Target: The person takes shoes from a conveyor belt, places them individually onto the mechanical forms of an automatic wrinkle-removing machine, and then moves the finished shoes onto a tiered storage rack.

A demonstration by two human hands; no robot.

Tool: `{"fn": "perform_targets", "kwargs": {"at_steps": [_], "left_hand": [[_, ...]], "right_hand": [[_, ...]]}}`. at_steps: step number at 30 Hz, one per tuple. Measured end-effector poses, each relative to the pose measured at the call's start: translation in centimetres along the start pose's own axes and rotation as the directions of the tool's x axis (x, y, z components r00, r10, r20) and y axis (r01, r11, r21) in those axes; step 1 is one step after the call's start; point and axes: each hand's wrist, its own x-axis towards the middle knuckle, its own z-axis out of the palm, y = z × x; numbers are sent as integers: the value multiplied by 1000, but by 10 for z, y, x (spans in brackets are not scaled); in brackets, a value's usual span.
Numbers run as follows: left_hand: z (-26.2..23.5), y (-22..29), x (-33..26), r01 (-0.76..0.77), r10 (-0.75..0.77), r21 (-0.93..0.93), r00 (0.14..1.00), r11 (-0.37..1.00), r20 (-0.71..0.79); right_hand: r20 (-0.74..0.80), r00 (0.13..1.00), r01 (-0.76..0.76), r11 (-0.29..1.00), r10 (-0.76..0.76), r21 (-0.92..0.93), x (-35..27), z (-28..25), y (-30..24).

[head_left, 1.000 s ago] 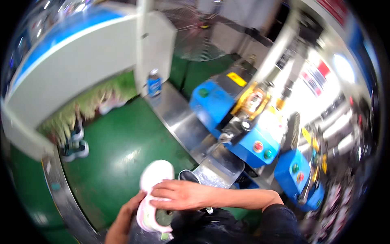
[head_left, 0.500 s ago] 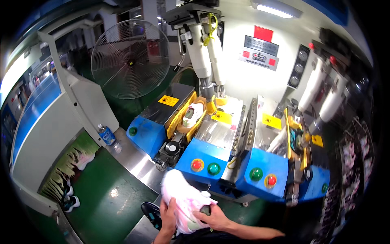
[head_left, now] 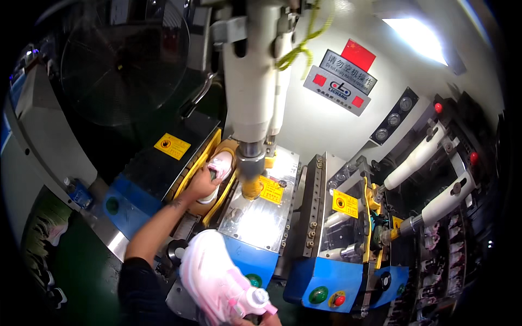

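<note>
My left arm stretches forward to the left pressing station. There my left hand (head_left: 201, 183) closes on the opening of a pink and white sneaker (head_left: 222, 162), which lies in the slot between yellow side pads (head_left: 198, 163). Close to me, a second pink and white sneaker (head_left: 209, 271) is held tilted, its sole side toward the left. My right hand (head_left: 260, 320) grips this one by its collar at the bottom edge; only some fingers show. A pale round knob (head_left: 258, 296) stands out at the shoe's opening.
A white press cylinder with a yellow tip (head_left: 251, 187) hangs right of the left slot. Blue control housings (head_left: 326, 282) carry green and red buttons. The right station's cylinders (head_left: 418, 157) lean in. A rack of shoes (head_left: 440, 255) stands far right, a bottle (head_left: 79, 193) left.
My left hand has let go of the near sneaker and reached forward to the one in the press. The right hand keeps the near sneaker. The view has moved closer to the machine.
</note>
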Motion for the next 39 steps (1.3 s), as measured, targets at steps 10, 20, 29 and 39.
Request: {"fn": "perform_targets", "kwargs": {"at_steps": [10,20,29,39], "left_hand": [[-140,18,-115,112,-71,-962,993,251,97],[-170,-104,-384,-452,-515,-879,722,154,-462],[-150,-53,-399,-252,-718,-941,611,224,-335],[-125,33,-447,-340,-640,-928,682,149,-353]], "right_hand": [[71,927,-372,882,368,289,86,8,19],[-290,936,7,830,-203,-558,388,119,44],[-412,874,-26,820,-259,-571,375,135,47],[471,600,770,308,-646,-559,181,63,-12]]}}
